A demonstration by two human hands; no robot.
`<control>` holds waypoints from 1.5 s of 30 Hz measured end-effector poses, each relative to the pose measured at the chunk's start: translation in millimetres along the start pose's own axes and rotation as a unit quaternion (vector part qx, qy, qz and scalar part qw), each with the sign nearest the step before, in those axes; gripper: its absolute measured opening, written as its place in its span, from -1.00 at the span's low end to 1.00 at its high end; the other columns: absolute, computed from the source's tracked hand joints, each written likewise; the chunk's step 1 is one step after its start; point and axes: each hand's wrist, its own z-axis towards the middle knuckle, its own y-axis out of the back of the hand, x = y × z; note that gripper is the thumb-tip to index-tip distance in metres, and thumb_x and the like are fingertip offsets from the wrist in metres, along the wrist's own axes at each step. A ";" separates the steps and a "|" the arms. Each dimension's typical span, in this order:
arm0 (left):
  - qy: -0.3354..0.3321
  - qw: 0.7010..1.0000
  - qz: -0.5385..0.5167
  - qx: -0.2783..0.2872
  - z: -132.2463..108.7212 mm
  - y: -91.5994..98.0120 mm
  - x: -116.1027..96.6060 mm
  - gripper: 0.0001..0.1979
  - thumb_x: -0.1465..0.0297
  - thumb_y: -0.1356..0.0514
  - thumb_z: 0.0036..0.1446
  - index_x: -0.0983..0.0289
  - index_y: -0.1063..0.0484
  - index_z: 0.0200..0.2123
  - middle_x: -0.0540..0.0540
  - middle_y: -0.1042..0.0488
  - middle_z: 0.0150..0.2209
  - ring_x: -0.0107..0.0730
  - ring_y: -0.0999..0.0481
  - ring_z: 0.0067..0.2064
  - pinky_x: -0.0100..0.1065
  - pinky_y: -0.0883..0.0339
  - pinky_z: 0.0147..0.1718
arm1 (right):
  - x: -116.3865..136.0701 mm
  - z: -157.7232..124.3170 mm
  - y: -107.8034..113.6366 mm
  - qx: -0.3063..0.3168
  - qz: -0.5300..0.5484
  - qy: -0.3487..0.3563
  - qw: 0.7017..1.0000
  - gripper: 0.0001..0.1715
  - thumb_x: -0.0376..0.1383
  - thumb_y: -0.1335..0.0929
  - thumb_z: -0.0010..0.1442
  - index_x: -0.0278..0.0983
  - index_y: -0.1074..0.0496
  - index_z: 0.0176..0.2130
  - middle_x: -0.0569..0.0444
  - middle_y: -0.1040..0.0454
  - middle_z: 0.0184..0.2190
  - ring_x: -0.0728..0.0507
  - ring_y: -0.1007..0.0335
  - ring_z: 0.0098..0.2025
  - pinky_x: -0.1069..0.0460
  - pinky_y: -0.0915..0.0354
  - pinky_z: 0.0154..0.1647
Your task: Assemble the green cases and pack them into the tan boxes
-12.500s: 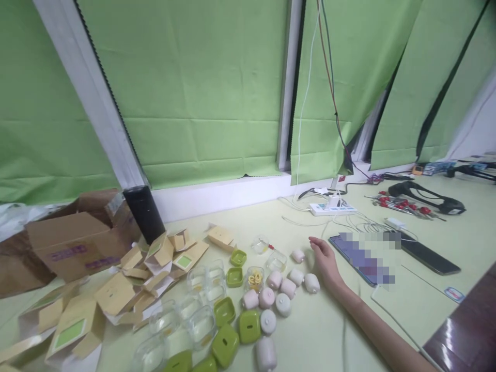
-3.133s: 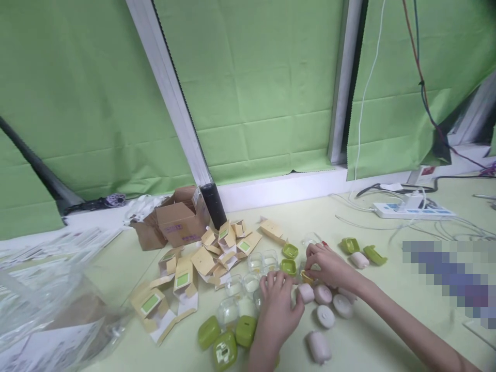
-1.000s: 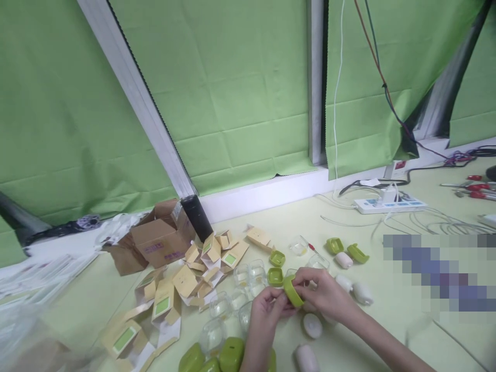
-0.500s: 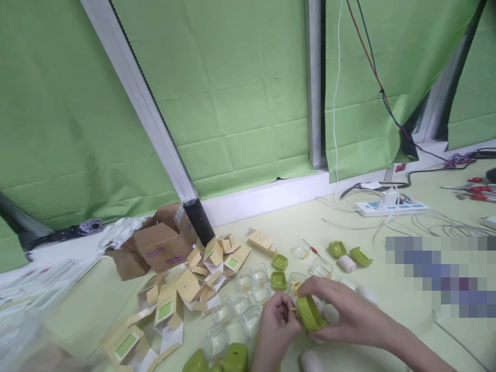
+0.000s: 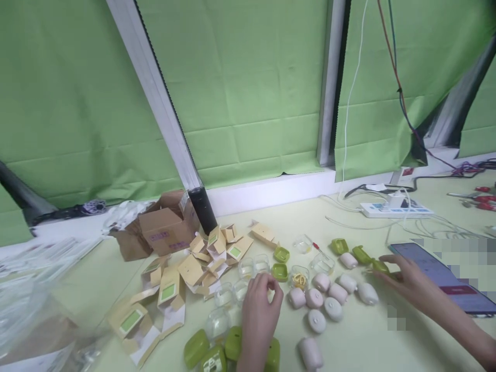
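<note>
My right hand (image 5: 403, 279) is at the right, its thumb and fingers closed on a small green plastic shell (image 5: 380, 266). That shell is beside another green shell (image 5: 361, 254); whether they touch is unclear. Over the clear plastic cups (image 5: 222, 295), my left hand (image 5: 261, 302) is curled, thumb and forefinger forming a ring; anything inside the pinch is hidden. Between the hands lie several pale pink and whitish rounded pieces (image 5: 314, 298). Behind them stands a clear cup with yellow rings (image 5: 299, 280). Green shells (image 5: 196, 347) cluster by my left forearm.
Opened small cartons (image 5: 168, 292) are heaped at the left, before a brown cardboard box (image 5: 166, 227) and a black cylinder (image 5: 202, 209). A red-handled screwdriver (image 5: 316, 247), a white power strip (image 5: 395, 209) with cables and a flat screen device (image 5: 430, 268) lie at the right.
My hands have moved apart. The right hand carried the green shell rightward, uncovering the pale pieces and yellow rings. The left hand moved slightly left and up, and the view shifted a little.
</note>
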 end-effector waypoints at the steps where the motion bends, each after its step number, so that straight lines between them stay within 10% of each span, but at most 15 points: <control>1: -0.006 1.000 0.025 0.000 -0.1 -0.3 1.7 -0.88 0.41 -0.04 0.05 0.19 -0.32 -0.49 0.04 -0.39 -0.43 -0.21 -0.35 -0.29 -0.25 -0.20 -0.27 | 1.9 0.2 -3.3 -0.008 -0.017 0.005 1.000 -0.35 0.15 -0.24 0.07 -0.30 -0.35 -0.11 -0.28 -0.38 -0.13 -0.28 -0.48 -0.36 -0.16 -0.40 -0.35; 5: -0.032 0.994 0.105 0.021 1.1 -2.8 4.8 -0.82 0.46 0.00 0.08 0.20 -0.39 -0.40 0.09 -0.44 -0.32 -0.16 -0.36 -0.17 -0.19 -0.24 -0.17 | 58.2 3.0 -11.4 -0.035 -0.104 0.155 0.982 -0.54 -0.02 -0.21 0.19 -0.26 -0.47 -0.17 -0.26 -0.35 -0.08 -0.38 -0.37 -0.15 -0.30 -0.27 -0.14; 13: -0.044 0.975 0.215 0.044 11.6 -19.3 -4.3 -0.61 0.68 0.00 -0.03 0.33 -0.41 -0.14 0.32 -0.27 0.11 0.12 -0.13 0.18 0.10 -0.05 0.08 | 175.7 15.4 -55.0 0.160 -0.043 0.338 0.926 -0.83 -0.40 -0.39 0.01 -0.14 -0.56 -0.38 0.02 -0.35 0.03 -0.27 -0.21 0.08 -0.15 -0.20 0.01; 20: -0.102 0.975 0.153 0.124 30.2 -22.3 3.4 -0.64 0.72 -0.07 -0.16 0.24 -0.47 -0.35 0.19 -0.43 0.03 0.01 -0.18 0.20 0.01 0.12 0.20 | 181.6 15.5 -63.8 0.186 -0.004 0.334 0.924 -0.75 -0.59 -0.34 -0.11 -0.27 -0.50 -0.56 -0.09 -0.41 -0.08 -0.32 -0.23 0.02 -0.20 -0.17 -0.04; 29: -0.050 0.989 -0.120 0.068 29.5 -4.0 -12.2 -0.90 0.33 -0.10 0.10 0.24 -0.32 -0.34 0.16 -0.44 -0.23 -0.10 -0.39 -0.10 -0.04 -0.20 -0.04 | 181.2 19.1 -37.1 0.149 0.229 0.240 0.932 -0.89 -0.28 -0.27 0.20 -0.24 -0.37 -0.31 0.02 -0.48 -0.29 -0.14 -0.43 -0.22 -0.09 -0.36 -0.17; 33: 0.006 0.958 -0.284 0.046 13.7 -3.4 -20.8 -0.69 0.17 0.13 0.25 0.22 -0.21 -0.11 0.19 -0.42 -0.12 -0.24 -0.45 -0.13 -0.24 -0.32 -0.21 | 191.8 6.7 -35.5 0.133 0.338 0.198 0.910 -0.74 -0.12 -0.27 0.23 -0.27 -0.35 -0.26 0.03 -0.50 -0.38 -0.10 -0.48 -0.35 0.00 -0.43 -0.30; 38: 0.094 0.851 -0.516 0.011 6.1 -14.7 -9.6 -0.69 0.21 -0.16 0.05 0.29 -0.36 -0.20 0.15 -0.44 -0.22 -0.39 -0.39 -0.30 -0.41 -0.24 -0.40 | 204.6 -8.3 -36.3 0.102 0.400 0.178 0.893 -0.70 -0.08 -0.32 0.17 -0.26 -0.41 -0.27 0.01 -0.50 -0.30 -0.12 -0.45 -0.27 0.00 -0.39 -0.22; 45: 0.114 0.809 -0.577 -0.010 3.7 -25.0 5.1 -0.64 0.25 -0.33 -0.13 0.18 -0.38 -0.22 0.03 -0.45 -0.27 -0.40 -0.44 -0.31 -0.41 -0.31 -0.37 | 201.1 -16.0 -37.9 0.169 0.383 0.189 0.888 -0.80 -0.17 -0.34 0.17 -0.24 -0.48 -0.32 0.07 -0.52 -0.41 -0.09 -0.44 -0.36 0.03 -0.37 -0.33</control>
